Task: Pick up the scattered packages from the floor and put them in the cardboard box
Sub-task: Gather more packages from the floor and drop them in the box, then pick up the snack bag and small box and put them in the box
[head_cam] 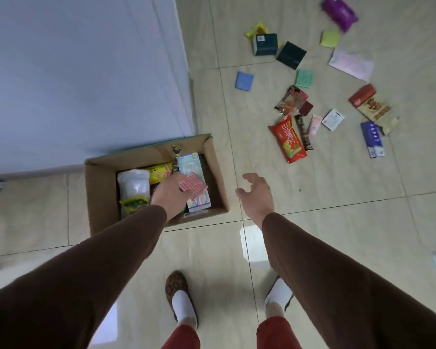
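Observation:
The open cardboard box [100, 192] stands on the tiled floor and holds several packets. My left hand [170, 193] hovers over its inside with a pink striped packet [194, 185] at the fingertips. My right hand [256, 195] hangs empty to the right of the box, fingers apart. Several packages lie scattered on the floor at the upper right. Among them are a red snack bag [288, 140], a blue box [373, 139], a small blue square pack [244, 81], two dark boxes [265, 44] and a purple pack [339, 11].
A large pale blue-white surface [73, 71] fills the upper left, and the box sits against its corner. My feet, in white socks and slippers [180, 298], stand on the tiles below the box. Bare floor lies between the box and the scattered packages.

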The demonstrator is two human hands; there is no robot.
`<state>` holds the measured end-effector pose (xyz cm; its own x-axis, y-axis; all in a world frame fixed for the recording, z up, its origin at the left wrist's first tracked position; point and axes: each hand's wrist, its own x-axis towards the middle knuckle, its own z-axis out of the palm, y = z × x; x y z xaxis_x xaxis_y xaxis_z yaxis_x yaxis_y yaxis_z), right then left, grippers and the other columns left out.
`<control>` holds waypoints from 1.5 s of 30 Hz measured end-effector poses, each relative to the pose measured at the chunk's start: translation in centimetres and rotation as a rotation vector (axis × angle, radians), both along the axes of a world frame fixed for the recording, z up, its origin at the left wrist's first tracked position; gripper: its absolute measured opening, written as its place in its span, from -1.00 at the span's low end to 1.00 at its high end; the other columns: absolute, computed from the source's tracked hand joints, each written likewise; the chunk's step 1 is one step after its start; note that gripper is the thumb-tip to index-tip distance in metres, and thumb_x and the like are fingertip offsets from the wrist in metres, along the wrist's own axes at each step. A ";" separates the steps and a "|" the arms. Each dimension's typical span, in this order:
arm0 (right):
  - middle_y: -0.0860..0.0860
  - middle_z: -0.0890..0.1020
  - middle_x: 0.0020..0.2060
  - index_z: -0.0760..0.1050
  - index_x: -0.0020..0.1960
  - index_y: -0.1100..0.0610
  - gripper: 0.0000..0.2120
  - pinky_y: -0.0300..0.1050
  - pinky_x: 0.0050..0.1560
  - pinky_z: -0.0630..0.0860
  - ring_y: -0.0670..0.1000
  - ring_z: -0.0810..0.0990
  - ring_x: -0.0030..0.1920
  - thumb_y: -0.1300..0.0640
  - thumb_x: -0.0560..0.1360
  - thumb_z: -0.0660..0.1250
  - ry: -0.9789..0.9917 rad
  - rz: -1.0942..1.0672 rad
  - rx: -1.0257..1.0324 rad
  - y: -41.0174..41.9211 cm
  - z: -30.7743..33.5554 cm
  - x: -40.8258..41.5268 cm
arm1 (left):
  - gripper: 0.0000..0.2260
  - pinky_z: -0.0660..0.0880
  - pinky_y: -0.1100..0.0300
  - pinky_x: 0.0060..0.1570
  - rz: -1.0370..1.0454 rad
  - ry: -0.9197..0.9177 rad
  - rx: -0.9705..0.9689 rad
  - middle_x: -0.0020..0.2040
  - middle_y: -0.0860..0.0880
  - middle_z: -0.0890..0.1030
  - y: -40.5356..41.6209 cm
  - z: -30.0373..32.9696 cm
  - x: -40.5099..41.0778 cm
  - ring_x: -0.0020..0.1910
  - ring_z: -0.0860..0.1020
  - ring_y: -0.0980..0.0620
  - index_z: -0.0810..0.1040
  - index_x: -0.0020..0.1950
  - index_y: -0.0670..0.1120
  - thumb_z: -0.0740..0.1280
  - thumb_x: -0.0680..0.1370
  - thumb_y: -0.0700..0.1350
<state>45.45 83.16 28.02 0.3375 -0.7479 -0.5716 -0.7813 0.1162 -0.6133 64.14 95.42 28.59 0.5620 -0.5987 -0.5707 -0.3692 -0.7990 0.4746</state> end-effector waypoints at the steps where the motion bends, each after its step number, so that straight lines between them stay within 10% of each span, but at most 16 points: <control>1: 0.09 0.51 0.31 0.47 0.38 0.09 -0.60 0.03 0.30 0.48 0.12 0.48 0.34 0.18 0.55 0.34 0.006 0.001 -0.021 -1.6 0.5 -2.0 | -0.71 0.48 0.05 0.11 -0.030 -0.012 -0.003 0.13 -0.15 0.62 -1.8 0.5 -1.7 0.14 0.58 -0.18 0.57 0.21 -0.13 0.43 0.50 -0.14; 14: 0.10 0.50 0.27 0.47 0.39 0.08 -0.58 0.07 0.25 0.48 0.14 0.43 0.29 0.16 0.53 0.37 0.108 0.112 -0.178 -23.3 3.3 -23.8 | -0.63 0.46 -0.02 0.23 -0.328 -0.102 -0.043 0.24 -0.08 0.54 -25.3 2.7 -24.5 0.25 0.50 -0.11 0.51 0.32 -0.06 0.41 0.52 -0.08; 31: 0.10 0.47 0.34 0.44 0.42 0.11 -0.53 0.05 0.32 0.48 0.13 0.40 0.35 0.14 0.53 0.43 0.144 0.023 -0.183 -52.0 1.6 -35.4 | -0.62 0.48 -0.04 0.24 -0.534 -0.160 -0.059 0.26 -0.08 0.55 -57.3 0.6 -34.3 0.25 0.51 -0.11 0.50 0.32 -0.07 0.42 0.52 -0.06; 45: 0.09 0.51 0.32 0.45 0.40 0.11 -0.55 0.00 0.28 0.51 0.12 0.46 0.31 0.12 0.54 0.42 0.170 0.220 -0.164 -71.9 -3.9 -41.1 | -0.58 0.42 0.04 0.26 -0.220 -0.067 0.047 0.33 -0.04 0.50 -72.0 -4.6 -43.6 0.32 0.45 -0.06 0.46 0.36 -0.04 0.42 0.52 -0.04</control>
<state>4.38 11.23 24.15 0.4113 -0.7547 -0.5112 -0.8695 -0.1566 -0.4684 20.53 23.38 23.99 0.4586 -0.6848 -0.5664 -0.5663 -0.7164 0.4076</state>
